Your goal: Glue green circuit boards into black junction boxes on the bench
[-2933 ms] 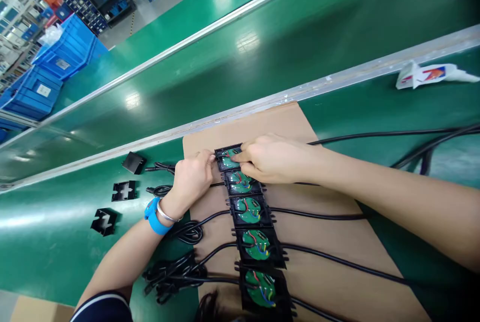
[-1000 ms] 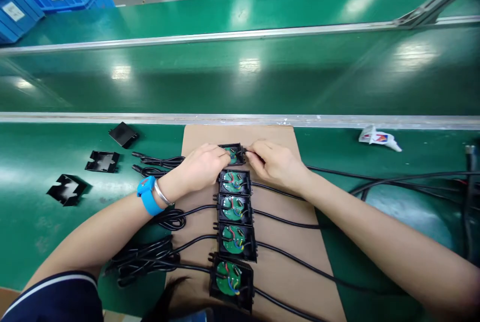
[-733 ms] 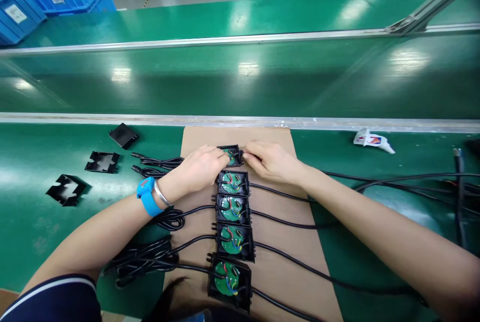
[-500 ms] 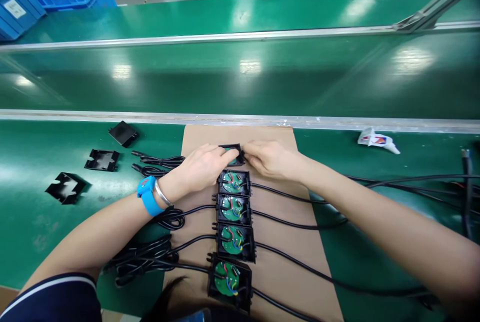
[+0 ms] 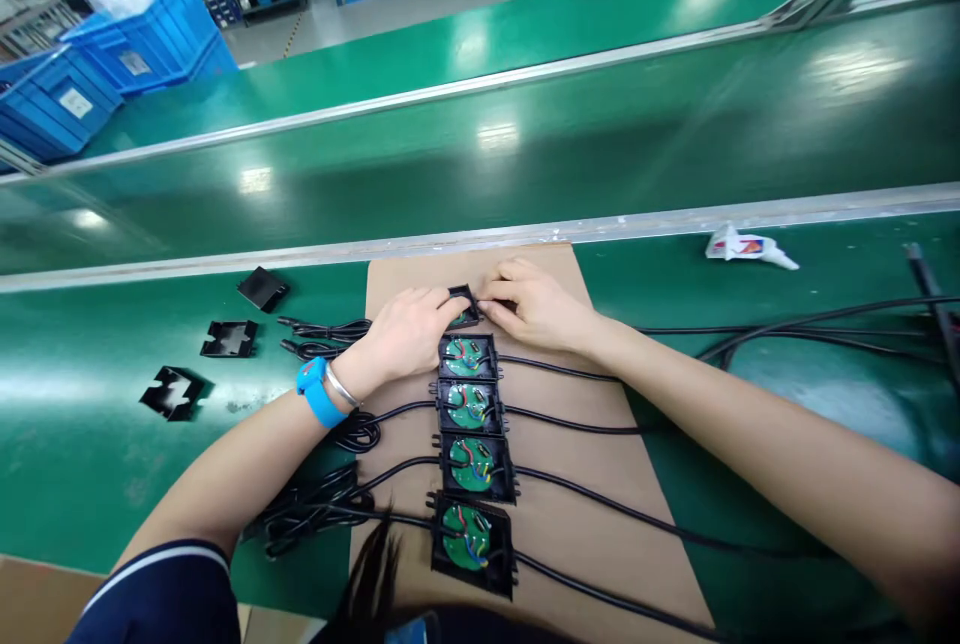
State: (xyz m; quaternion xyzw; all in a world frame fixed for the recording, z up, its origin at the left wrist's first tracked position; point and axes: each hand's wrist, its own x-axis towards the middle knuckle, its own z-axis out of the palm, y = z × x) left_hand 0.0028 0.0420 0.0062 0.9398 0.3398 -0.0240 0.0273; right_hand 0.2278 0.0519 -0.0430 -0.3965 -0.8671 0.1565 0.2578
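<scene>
Several open black plastic housings point(image 5: 471, 546) with round green circuit boards and coloured wires form a column on a cardboard sheet point(image 5: 592, 524). At the far end sits one more black housing point(image 5: 469, 292), partly hidden by my fingers. My left hand point(image 5: 411, 329) is closed on its left and near side, thumb over the board. On its right side my right hand point(image 5: 534, 306) pinches the black cable where it enters the housing; the cable is mostly covered by the fingers. Black cables point(image 5: 570, 367) leave each housing on both sides.
Three black covers point(image 5: 229, 338) lie on the green bench at left, near coiled cables point(image 5: 315, 509). A white glue bottle point(image 5: 750, 247) lies at far right. Beyond the metal rail point(image 5: 300, 257) runs a green conveyor; blue crates point(image 5: 142, 39) stand at back left.
My head view has tilted and shifted, bringing a metal hose into the top. Both hands stay at the far housing, and the right fingers have shifted slightly at its cable end.
</scene>
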